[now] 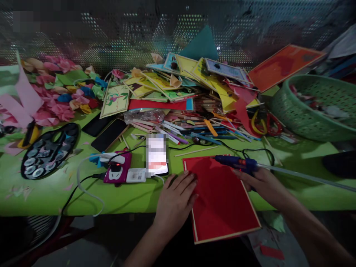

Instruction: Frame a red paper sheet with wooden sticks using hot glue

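Note:
A red sheet (222,200) with thin wooden sticks along its left, right and bottom edges lies at the table's front edge and juts over it. My left hand (178,196) rests on its upper left side, fingers stretched out over the stick and the red surface. My right hand (263,181) is wrapped round a blue glue gun (236,162), whose tip points left at the sheet's top edge. A long clear glue stick (303,178) runs out of the gun's back to the right.
A lit phone (157,154) and a purple power strip (119,168) with cables sit left of the sheet. Behind are pens, framed cards (115,99) and scissors (258,122). A green basket (319,129) stands right; a black palette (50,150) and paper flowers (58,107) lie left.

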{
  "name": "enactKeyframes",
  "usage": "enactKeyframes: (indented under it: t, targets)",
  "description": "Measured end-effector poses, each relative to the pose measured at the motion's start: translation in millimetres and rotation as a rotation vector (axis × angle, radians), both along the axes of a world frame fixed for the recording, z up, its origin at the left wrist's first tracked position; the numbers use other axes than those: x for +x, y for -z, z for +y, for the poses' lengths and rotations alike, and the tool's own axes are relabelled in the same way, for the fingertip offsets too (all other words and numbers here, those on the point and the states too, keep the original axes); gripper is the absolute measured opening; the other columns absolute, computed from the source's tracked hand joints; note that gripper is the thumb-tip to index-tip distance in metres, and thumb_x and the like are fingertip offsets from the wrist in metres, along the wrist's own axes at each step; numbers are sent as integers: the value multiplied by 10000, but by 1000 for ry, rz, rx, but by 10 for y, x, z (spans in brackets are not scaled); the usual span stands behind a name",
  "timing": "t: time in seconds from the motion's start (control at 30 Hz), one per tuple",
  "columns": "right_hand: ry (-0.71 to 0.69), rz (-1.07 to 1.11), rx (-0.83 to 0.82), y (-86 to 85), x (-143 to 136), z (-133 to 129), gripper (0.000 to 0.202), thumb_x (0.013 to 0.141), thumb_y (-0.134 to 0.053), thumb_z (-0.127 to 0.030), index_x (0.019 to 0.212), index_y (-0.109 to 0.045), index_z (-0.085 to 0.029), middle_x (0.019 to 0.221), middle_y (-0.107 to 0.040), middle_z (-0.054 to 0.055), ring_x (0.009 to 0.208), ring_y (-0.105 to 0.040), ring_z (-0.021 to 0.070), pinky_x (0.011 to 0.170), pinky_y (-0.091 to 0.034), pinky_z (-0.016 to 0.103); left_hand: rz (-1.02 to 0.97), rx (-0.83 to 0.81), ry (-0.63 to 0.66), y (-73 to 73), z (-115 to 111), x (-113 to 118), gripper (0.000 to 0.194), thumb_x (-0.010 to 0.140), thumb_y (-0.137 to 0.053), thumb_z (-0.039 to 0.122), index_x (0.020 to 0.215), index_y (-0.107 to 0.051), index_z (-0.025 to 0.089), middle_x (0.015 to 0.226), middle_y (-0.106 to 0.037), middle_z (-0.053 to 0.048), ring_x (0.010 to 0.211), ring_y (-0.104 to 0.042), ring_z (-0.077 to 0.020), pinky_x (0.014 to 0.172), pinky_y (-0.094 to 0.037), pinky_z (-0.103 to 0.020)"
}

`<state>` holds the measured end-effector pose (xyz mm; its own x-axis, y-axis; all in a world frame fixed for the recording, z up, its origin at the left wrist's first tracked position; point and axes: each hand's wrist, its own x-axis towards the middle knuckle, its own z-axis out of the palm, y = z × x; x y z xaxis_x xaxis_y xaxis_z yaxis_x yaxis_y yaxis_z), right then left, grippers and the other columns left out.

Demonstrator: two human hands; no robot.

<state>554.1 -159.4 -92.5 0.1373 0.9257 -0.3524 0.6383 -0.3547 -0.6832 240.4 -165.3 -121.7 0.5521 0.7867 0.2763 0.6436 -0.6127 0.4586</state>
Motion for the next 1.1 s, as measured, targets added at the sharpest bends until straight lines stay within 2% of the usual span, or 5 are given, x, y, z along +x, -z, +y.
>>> enactKeyframes:
  t: [0.13, 0.4, 0.7, 0.97, 1.1]
  targets:
    - [-23, -39, 10, 41, 29, 0, 703, 802, -572, -853, 474, -519, -233, 465, -535, 12, 479, -481, 154, 476, -355, 296, -3, 7, -3, -4, -7, -2, 311, 1063, -554, 276, 1357, -650, 243, 1447, -677, -26, 1389, -587, -206, 1156, -433, -459]
    - [-14, -44, 17, -23, 26, -9, 690, 814, -570, -835, 464, -525, -241, 480, -555, 22, 487, -497, 163, 482, -373, 304, -5, 7, -1, 3, 4, 1, 304, 1070, -528, 270, 1347, -651, 240, 1450, -675, -22, 1384, -591, -206, 1157, -444, -475]
    - [-21, -81, 8, -40, -12, 7, 724, 775, -541, -895, 460, -509, -244, 462, -515, 16, 477, -478, 166, 477, -346, 308, -26, 5, -5, -6, -4, 1, 309, 1080, -508, 278, 1353, -648, 241, 1455, -671, -15, 1387, -588, -209, 1158, -434, -469]
    - [19, -92, -5, -34, 83, -24, 724, 759, -542, -903, 452, -523, -248, 466, -536, 34, 481, -482, 175, 497, -353, 326, 27, 16, -2, -13, -6, 0, 306, 1056, -556, 264, 1339, -667, 237, 1447, -677, -33, 1373, -603, -209, 1155, -456, -467]
    - [58, -11, 9, -25, 123, -42, 727, 733, -557, -921, 473, -523, -244, 456, -498, 12, 471, -458, 157, 476, -337, 309, 18, 13, -3, -22, -1, 3, 306, 1069, -532, 264, 1343, -665, 237, 1455, -669, -30, 1380, -598, -214, 1157, -447, -471]
